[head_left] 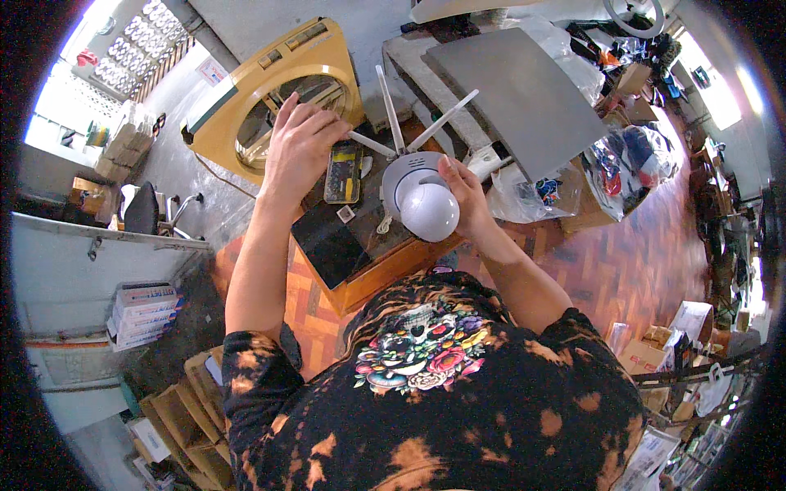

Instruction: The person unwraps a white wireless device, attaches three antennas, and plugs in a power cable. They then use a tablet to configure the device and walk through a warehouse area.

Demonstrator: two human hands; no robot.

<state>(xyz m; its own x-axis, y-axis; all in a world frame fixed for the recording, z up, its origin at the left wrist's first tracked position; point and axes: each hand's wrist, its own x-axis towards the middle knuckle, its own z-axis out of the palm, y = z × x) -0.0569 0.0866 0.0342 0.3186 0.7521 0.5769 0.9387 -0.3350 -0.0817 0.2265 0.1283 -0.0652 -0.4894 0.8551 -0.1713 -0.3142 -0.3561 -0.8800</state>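
Dome camera (427, 204) (white, with thin antennas) sits gripped in the right hand (465, 192); it looks light, smooth, fragile. Left hand (301, 146) hovers half-curled, holding nothing visible, above the screwdriver case (343, 172).

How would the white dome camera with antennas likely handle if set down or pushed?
The camera is probably light, since the right hand alone supports it. Its round, glossy dome looks slippery and apt to roll. The thin antennas stick out and could likely bend or snag.

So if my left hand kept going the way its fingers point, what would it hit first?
Probably the yellow fan housing: the left hand points up and away towards its round opening. Depth is unclear, so it may pass above it.
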